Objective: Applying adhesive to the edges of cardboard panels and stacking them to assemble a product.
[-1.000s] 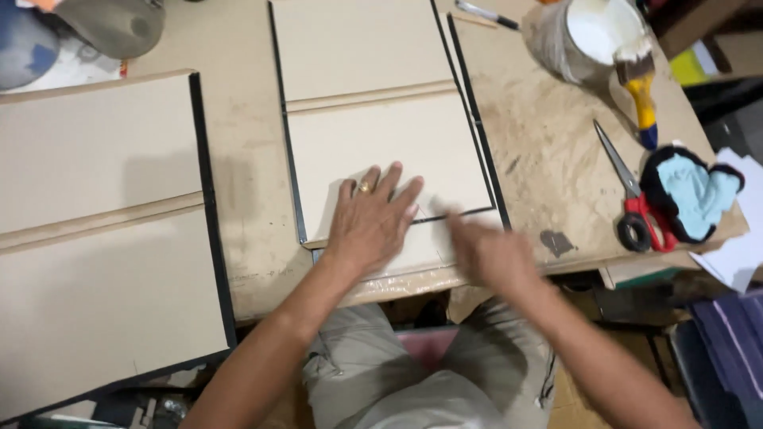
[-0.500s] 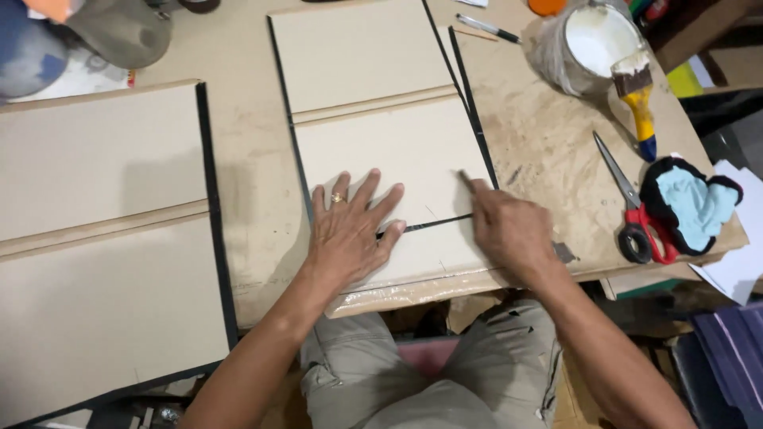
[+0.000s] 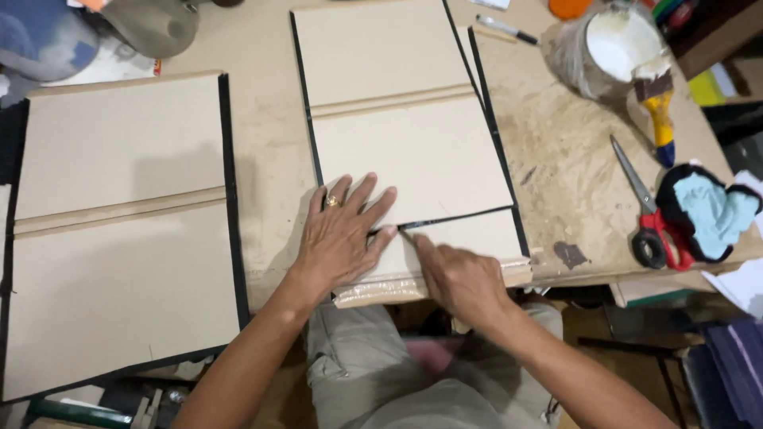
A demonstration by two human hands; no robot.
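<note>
Left hand [image 3: 342,238] now spread flat on the near board [image 3: 413,167], middle of the worktop [image 3: 556,151]. Right hand [image 3: 461,278], further right 0.5 s ago, now closed round a thin tool, tip at the black edge strip [image 3: 445,221] beside the left fingertips. Strip seemingly being worked leftward.

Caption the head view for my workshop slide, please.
Left hand flat on a board, right hand at its dark strip; scissors nearby.

Two board covers [image 3: 401,135] [image 3: 119,230], one scissors [image 3: 648,214], one brush [image 3: 658,111] (yellow-handled), one pen [image 3: 505,30].
</note>
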